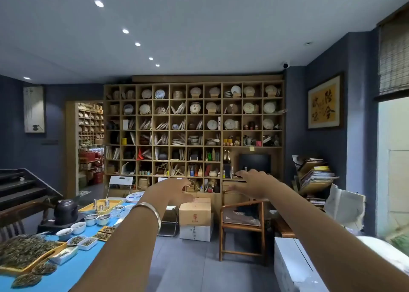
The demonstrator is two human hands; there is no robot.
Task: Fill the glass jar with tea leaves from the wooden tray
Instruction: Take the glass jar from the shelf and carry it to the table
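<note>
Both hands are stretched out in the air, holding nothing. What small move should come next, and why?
Probably lower both hands toward the wooden tray heaped with tea leaves at lower left: the left hand and right hand hover empty, far from it. No glass jar is clearly visible.

Both bare arms are reaching forward at about chest height, held out in mid-air. The left hand (177,188) is hanging with palm turned inward, fingers spread and loosely curled, gripping nothing. The right hand (254,184) is facing palm down, fingers splayed, likewise empty. The two hands are hovering near each other, not touching.
</note>
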